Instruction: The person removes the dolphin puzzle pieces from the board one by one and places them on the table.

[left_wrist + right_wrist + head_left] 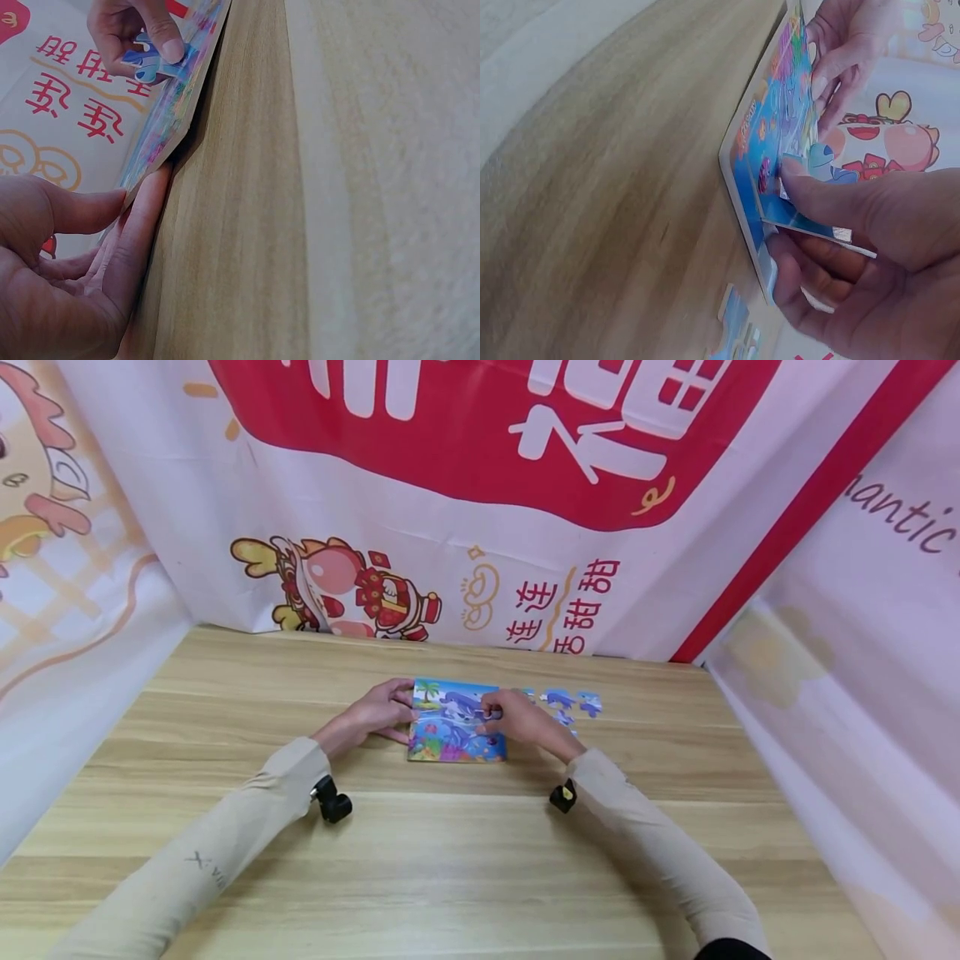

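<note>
Where the two hands meet: a dolphin jigsaw puzzle board [447, 748], lying on the far half of the wood-grain table [450, 860], with one long side toward the person
Printed picture: a palm tree at the upper left, purple-blue dolphins across the middle, bright coral along the near side
Left hand [378, 710]: fingers loosely extended, their tips resting against the left edge of the board — touching it without wrapping round it
Right hand [521, 718]: thumb and fingers closed in a pinch on a blue dolphin puzzle piece [150, 67], above the right part of the board; in the right wrist view the thumb overlaps the printed surface, and whether the piece touches the board cannot be told
Loose jigsaw pieces [558, 698]: a small group on the table, just right of the board and beyond the right hand, some partly hidden by it
Sleeves: beige on both forearms, the left sleeve [202, 843] bearing dark lettering, the right sleeve [660, 843] ending in black at the lower frame edge
Wrist cameras: small black units, one at the left cuff [332, 802], one at the right [562, 796]
Backdrop: a white fabric banner [420, 539] behind the table, with a red panel, Chinese characters and a cartoon figure [337, 589] — its lower edge meeting the tabletop
</note>
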The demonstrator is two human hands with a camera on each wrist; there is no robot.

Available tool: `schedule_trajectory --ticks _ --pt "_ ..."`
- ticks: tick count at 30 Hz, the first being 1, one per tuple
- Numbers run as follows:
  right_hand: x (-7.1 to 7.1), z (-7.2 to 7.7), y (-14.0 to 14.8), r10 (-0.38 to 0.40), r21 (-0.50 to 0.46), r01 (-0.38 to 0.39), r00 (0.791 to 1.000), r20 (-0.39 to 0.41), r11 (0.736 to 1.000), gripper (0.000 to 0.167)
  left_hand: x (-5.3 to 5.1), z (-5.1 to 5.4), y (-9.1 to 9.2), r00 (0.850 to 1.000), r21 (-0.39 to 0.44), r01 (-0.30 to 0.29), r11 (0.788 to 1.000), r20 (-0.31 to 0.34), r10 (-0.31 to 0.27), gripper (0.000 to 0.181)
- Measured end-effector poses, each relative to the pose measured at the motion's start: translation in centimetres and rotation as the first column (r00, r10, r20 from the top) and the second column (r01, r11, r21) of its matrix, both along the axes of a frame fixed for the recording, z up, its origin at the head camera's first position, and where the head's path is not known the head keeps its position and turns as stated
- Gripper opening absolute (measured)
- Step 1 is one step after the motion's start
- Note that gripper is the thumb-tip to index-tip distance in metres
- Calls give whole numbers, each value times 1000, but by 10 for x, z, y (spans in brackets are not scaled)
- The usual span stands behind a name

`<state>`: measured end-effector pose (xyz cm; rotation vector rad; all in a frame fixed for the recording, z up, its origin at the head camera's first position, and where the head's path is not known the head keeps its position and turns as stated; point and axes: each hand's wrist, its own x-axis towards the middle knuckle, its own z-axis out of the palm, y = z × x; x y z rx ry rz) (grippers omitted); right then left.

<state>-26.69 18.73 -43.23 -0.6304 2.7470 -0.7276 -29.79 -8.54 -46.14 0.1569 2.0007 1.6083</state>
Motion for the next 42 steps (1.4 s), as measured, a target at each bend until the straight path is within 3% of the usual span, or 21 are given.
schedule_trajectory --ticks 16,22,24,28,32,35,38,42 --pt "2 -6 -1 67 86 -59 993 -94 994 13 -1 1 2 1000 -47 -11 999 19 12 76" --pt "12 0 -4 40 93 -28 992 -122 995 16 -1 1 1 999 -43 -14 999 29 15 77" --pt "13 4 -4 60 86 -49 989 -135 995 19 -1 2 0 999 -35 -16 999 28 17 78" --pt "9 5 0 94 88 -86 991 -93 992 14 -1 1 0 1000 -12 -18 1000 25 18 79" --pt "2 1 11 85 79 -83 996 -32 993 32 0 1 1 1000 -22 -18 1000 20 18 77" --pt "-2 6 21 72 -9 -72 994 83 997 37 0 2 2 1000 -29 -21 999 16 22 76" --pt "-5 11 33 98 -123 -75 976 193 990 40 1 2 2 1000 -27 -24 999 16 25 76" --pt "-7 13 49 101 -221 -55 974 203 974 39 0 1 1 999 -28 -24 999 22 24 75"
